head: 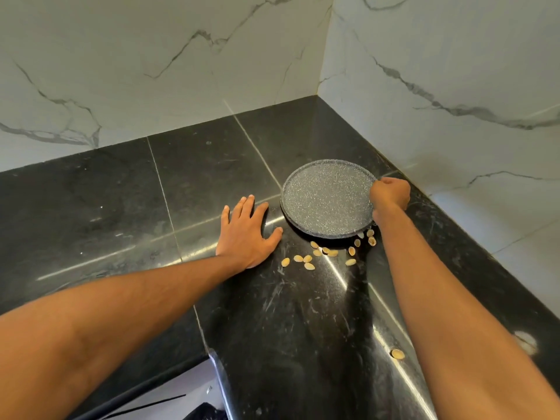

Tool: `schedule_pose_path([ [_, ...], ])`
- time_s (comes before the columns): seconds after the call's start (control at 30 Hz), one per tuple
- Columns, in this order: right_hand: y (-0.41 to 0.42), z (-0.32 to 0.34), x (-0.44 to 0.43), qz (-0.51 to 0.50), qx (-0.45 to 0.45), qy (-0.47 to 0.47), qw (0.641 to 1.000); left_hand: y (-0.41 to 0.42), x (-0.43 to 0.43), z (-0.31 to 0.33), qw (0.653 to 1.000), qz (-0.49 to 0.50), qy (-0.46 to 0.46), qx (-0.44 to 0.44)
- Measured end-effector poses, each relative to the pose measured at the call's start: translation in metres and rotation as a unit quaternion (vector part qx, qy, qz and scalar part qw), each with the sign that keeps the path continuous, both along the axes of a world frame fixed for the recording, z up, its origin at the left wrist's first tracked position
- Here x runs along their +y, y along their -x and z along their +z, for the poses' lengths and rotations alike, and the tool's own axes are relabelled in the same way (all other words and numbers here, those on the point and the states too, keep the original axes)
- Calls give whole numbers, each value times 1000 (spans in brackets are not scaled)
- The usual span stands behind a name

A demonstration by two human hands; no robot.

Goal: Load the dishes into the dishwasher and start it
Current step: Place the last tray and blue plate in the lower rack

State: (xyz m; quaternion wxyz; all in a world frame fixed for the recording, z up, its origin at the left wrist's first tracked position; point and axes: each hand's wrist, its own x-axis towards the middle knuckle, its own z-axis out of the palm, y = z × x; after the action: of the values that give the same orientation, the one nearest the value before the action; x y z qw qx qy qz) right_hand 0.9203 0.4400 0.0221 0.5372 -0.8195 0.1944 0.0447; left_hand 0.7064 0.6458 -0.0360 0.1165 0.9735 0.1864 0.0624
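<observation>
A round grey speckled plate (325, 198) lies near the corner of a black stone counter (188, 183); it seems tilted, its near edge down on the counter. My right hand (391, 194) grips the plate's right rim with curled fingers. My left hand (247, 234) lies flat on the counter just left of the plate, fingers spread, not touching it. Several pale pistachio shells (325, 253) are scattered on the counter below the plate's near edge.
White marble walls (439, 71) meet in a corner right behind the plate. One more pistachio shell (397, 354) lies nearer to me by my right forearm. The counter's front edge (209, 356) runs at lower left, with a light surface below it.
</observation>
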Motion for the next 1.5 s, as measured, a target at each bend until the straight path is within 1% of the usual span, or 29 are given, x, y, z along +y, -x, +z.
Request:
schedule_pose_path([
  [0.03,2,-1,1,-5,-13,-23,1000,-1,0,0,1000,0,2,0],
  [0.17,22,-3,-6,13,6,-142,990,-1,0,-3,1000,3,2,-3],
  [0.2,27,-5,-8,21,5,-156,988,-1,1,-3,1000,2,5,-4],
  [0.3,53,-2,-19,52,-6,-161,986,-2,3,-3,1000,5,8,-6],
  [0.37,78,0,-33,53,-19,-168,984,2,-1,1,999,4,25,-19],
  [0.5,137,-4,-59,23,-49,-189,981,11,-1,15,989,-13,98,-106],
  [0.6,190,-5,-81,-36,-55,-210,975,31,-3,12,977,-18,133,-165],
  [0.7,244,1,-99,-89,-73,-212,970,66,-17,13,961,2,184,-208],
  [0.77,273,-3,-106,-106,-75,-236,963,94,-35,14,945,4,228,-233],
  [0.87,329,-2,-116,-115,-70,-229,964,155,-62,14,928,-33,276,-247],
  [0.9,347,-1,-119,-114,-73,-216,967,175,-69,14,924,-44,293,-242],
  [1.0,418,9,-128,-116,-114,-136,977,247,-79,6,916,-108,332,-200],
  [1.03,416,13,-131,-103,-127,-109,981,249,-79,3,913,-109,347,-186],
  [1.07,458,16,-131,-110,-137,-71,982,286,-76,-3,910,-132,359,-157],
  [1.1,459,21,-134,-114,-146,-56,981,290,-75,-8,913,-135,357,-144],
  [1.13,478,24,-135,-115,-156,-46,980,307,-73,-14,916,-140,357,-117],
  [1.2,515,29,-131,-119,-167,-54,977,342,-65,-32,925,-143,344,-77],
  [1.3,593,25,-130,-111,-160,-49,980,417,-53,-63,935,-128,330,-7],
  [1.4,655,20,-138,-66,-130,13,989,471,-45,-95,939,-92,320,80],
  [1.5,720,12,-159,-33,-100,74,992,517,-58,-121,934,-84,306,162],
])
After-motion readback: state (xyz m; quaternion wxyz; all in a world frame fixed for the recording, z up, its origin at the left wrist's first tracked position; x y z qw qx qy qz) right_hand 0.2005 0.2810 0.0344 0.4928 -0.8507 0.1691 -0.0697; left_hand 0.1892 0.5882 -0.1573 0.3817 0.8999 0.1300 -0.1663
